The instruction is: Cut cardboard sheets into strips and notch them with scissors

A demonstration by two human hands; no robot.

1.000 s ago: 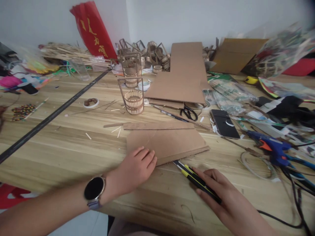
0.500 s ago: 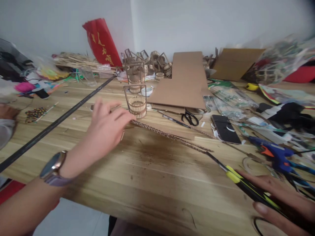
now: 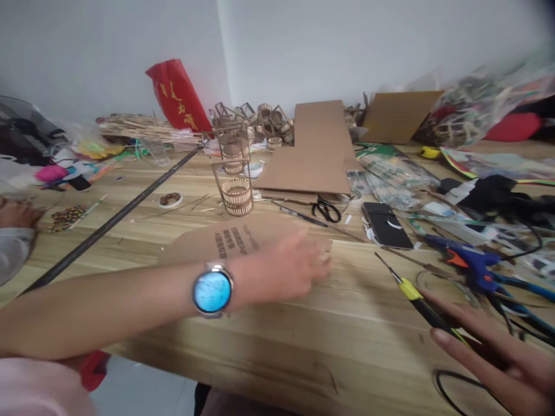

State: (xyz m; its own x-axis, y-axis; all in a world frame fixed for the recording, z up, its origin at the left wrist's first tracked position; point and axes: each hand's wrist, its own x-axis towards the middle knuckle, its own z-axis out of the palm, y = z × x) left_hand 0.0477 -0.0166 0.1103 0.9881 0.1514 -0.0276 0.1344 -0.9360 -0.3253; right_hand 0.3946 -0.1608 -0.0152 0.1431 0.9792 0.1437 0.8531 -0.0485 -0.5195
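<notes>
A flat piece of brown cardboard (image 3: 203, 240) with dark printed characters lies on the table in front of me. My left hand (image 3: 295, 263), wearing a watch (image 3: 212, 290), reaches across it to its right end. Motion smears those fingers, so their grip on the cardboard is unclear. On the right, my right hand (image 3: 494, 352) is closed around a slim tool (image 3: 414, 294) with a black and yellow handle. Its thin metal tip points up and left, apart from the cardboard. A small slatted basket (image 3: 237, 196) with a tall handle stands just behind the cardboard.
Behind are a large cardboard sheet (image 3: 321, 144), black-handled scissors (image 3: 327, 209), a phone (image 3: 387, 225) and more small baskets (image 3: 273, 124). A blue glue gun (image 3: 472, 263) lies right. Along the left runs a long dark bar (image 3: 130, 205); another person's hand (image 3: 19, 214) rests beyond it.
The cardboard, seen edge-on before, now shows its printed face. My left hand has moved right across it. The tool's tip, earlier at the cardboard's right end, is now apart from it.
</notes>
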